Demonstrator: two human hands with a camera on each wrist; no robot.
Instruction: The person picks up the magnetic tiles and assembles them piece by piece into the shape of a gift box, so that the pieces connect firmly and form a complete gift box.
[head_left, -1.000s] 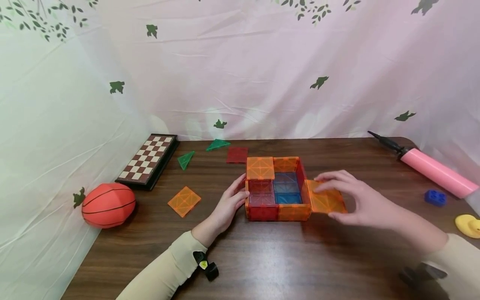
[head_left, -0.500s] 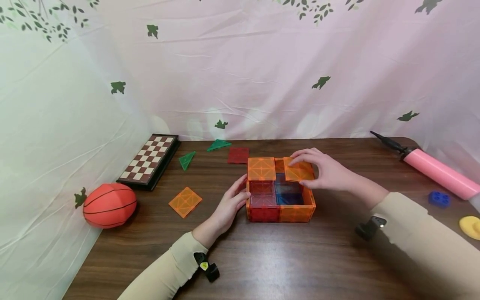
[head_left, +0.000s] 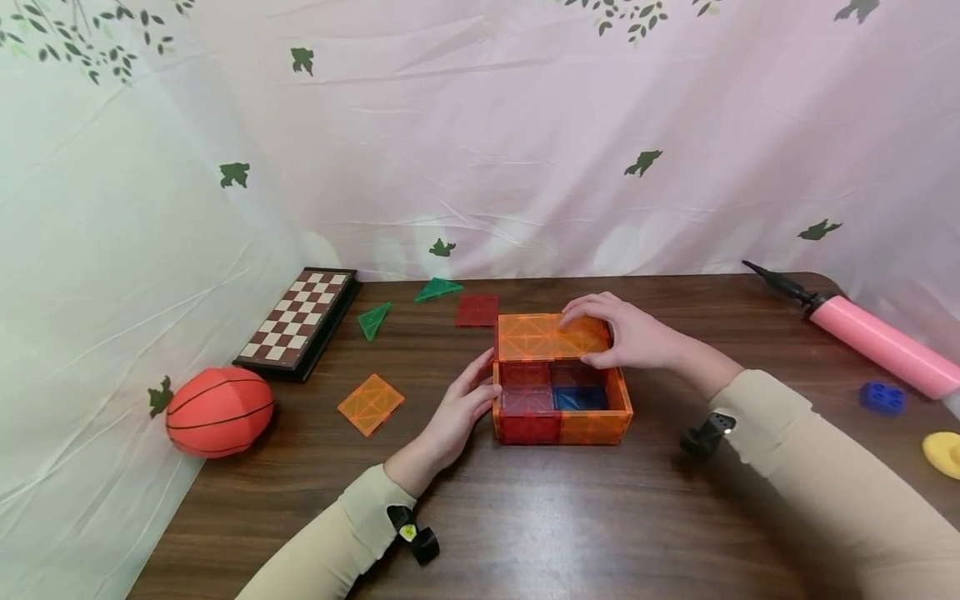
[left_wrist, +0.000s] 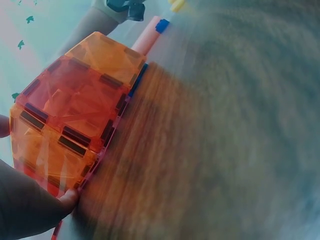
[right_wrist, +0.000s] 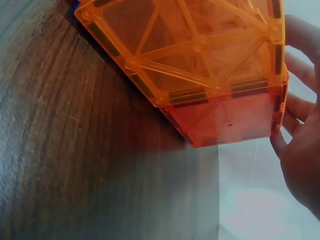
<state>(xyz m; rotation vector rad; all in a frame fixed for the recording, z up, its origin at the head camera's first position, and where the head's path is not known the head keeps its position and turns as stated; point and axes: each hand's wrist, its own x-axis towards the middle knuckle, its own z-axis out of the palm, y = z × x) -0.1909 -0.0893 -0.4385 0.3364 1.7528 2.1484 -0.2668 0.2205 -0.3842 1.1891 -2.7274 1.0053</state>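
Note:
A box of see-through magnetic tiles (head_left: 564, 427) stands on the table with red and orange walls and a blue and purplish floor. Two orange squares lie side by side over its back half. My right hand (head_left: 628, 332) holds the right-hand orange square tile (head_left: 581, 337), thumb at the front edge and fingers over the back. My left hand (head_left: 457, 412) rests against the box's left wall, thumb and fingers spread along it. In the left wrist view the left thumb (left_wrist: 40, 202) touches an orange wall tile (left_wrist: 55, 155). The right wrist view shows the right fingers (right_wrist: 297, 107) behind the box.
Loose on the table lie an orange square tile (head_left: 371, 404), a red square (head_left: 477, 310) and green triangles (head_left: 373, 320). Left are a chessboard (head_left: 296, 321) and a red ball (head_left: 219, 412). Right are a pink pump (head_left: 873, 342), a blue brick (head_left: 882, 398) and a yellow toy (head_left: 942, 454).
My right hand has brought the orange tile from beside the box's right wall up and left onto the back right, beside the other orange tile. My left hand stays put.

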